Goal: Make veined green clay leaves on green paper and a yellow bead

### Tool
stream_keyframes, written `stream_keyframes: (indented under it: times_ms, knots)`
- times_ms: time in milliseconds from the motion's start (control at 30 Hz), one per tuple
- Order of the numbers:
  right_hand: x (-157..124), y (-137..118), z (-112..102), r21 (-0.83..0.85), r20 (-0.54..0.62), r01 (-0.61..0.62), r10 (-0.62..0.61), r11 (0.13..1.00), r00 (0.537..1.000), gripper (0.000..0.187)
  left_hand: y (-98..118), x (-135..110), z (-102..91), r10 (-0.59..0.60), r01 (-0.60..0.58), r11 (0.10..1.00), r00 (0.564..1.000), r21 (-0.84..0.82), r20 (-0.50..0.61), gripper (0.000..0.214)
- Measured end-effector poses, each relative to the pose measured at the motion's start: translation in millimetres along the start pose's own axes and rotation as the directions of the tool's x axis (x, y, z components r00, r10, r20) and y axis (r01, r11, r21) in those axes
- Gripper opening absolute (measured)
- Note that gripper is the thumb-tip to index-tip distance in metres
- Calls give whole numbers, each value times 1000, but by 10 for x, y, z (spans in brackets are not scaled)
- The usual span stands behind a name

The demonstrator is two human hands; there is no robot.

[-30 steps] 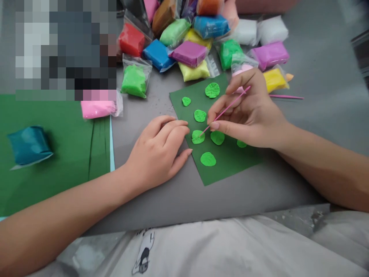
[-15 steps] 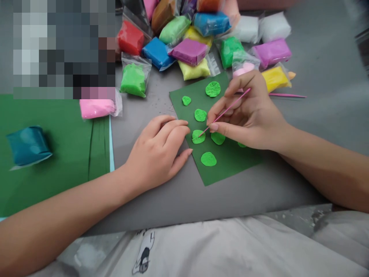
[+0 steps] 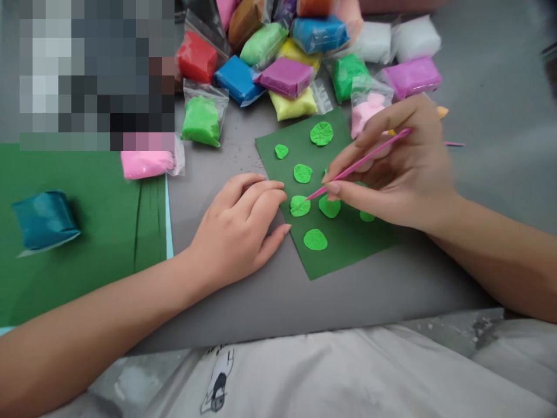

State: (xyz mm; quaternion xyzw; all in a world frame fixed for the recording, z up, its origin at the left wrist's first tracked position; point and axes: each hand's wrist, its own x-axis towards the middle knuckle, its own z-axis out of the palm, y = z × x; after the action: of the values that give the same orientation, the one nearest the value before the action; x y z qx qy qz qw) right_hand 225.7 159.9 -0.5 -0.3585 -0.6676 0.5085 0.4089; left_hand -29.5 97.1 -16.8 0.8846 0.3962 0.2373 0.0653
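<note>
My right hand [image 3: 391, 168] pinches a thin pink clay modelling tool [image 3: 363, 160]. The tool's pointed tip is at the right edge of a flat green clay disc [image 3: 299, 206] with lines on its surface. Several such discs lie on a dark green card [image 3: 348, 249]; those higher up, like the round disc [image 3: 321, 134], are creased all over. A smoother disc [image 3: 315, 240] lies lowest on the card. My left hand [image 3: 243, 223] rests palm down at the card's left edge, fingers extended and holding nothing. My right hand hides part of the card and its discs.
Bags of coloured clay, among them a purple pack [image 3: 286, 77] and a green bag [image 3: 201, 120], crowd the back of the grey table [image 3: 209, 313]. At left, a teal packet [image 3: 46, 219] lies on a larger green sheet [image 3: 100, 255]. Another pink stick [image 3: 455, 143] shows behind my right hand.
My right hand has shifted right and slightly back. The tool's tip has moved from the middle of the disc to its right edge. My left hand has stayed put.
</note>
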Motion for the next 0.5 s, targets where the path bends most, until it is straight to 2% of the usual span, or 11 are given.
stream_keyframes:
  times_ms: [133,267,500]
  knots:
    - [-53,-6,-47,-36,-48,70,-72,997,996,57,2,0,2,4,-4,1000,1000,24,-4,25]
    - [-115,65,-85,-121,-18,109,-112,987,994,47,3,2,-1,11,-11,999,1000,36,-10,24]
    - [-156,140,-97,-157,13,179,-179,971,984,52,-4,-3,6,9,-9,1000,1000,1,-25,27]
